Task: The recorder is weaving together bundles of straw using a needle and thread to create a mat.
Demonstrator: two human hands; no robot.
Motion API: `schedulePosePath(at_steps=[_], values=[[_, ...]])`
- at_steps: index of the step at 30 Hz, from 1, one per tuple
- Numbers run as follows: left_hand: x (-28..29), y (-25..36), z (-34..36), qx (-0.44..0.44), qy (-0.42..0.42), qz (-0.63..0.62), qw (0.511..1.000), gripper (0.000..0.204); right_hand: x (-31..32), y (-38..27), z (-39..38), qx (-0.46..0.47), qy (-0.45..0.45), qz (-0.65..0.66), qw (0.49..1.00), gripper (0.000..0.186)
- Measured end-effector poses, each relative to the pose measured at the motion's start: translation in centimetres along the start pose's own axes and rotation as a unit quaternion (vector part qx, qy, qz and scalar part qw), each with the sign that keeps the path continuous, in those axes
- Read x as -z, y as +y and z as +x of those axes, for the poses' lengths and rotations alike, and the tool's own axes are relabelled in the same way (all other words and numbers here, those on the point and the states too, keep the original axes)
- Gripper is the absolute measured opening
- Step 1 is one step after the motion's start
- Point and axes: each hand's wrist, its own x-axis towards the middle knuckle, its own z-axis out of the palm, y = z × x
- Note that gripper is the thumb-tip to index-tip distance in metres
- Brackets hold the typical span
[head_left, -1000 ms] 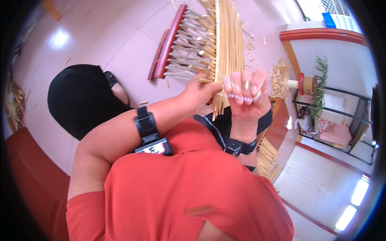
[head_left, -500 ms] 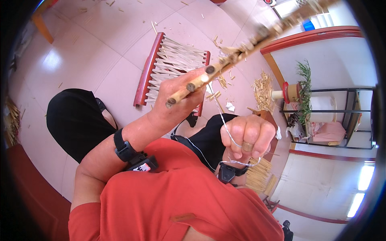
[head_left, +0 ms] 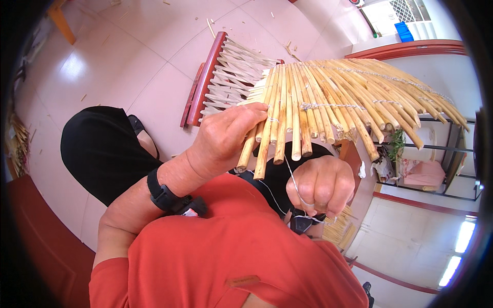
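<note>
My left hand grips the left edge of a mat of pale wooden sticks, which fans out to the right and is bound with rows of twisted cord. My right hand is closed below the mat, holding a thin white string that runs up toward the sticks and loops around the fingers. Behind the mat's left part lies a red wooden frame laced with pale straps.
My black-clad legs are below. A pink tiled floor has scattered stick offcuts. A dark red wooden seat is at lower left, a black metal rack at right, and a bundle of sticks low at right.
The mat has swung from upright, then edge-on, to spread flat toward the right, its cut ends facing me. My right hand has moved down from the sticks, with string round it.
</note>
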Motion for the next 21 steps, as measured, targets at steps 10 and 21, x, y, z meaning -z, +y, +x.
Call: schedulePosePath(at_steps=[10, 21], values=[[-0.1, -0.2, -0.8, 0.073, 0.031, -0.025, 0.997, 0.037, 0.9, 0.6, 0.2, -0.022, -0.026, 0.030, 0.999, 0.013], [-0.3, -0.6, -1.6, 0.098, 0.037, -0.080, 0.991, 0.046, 0.5, 0.8, -1.5, -0.020, 0.038, 0.083, 0.996, 0.013]])
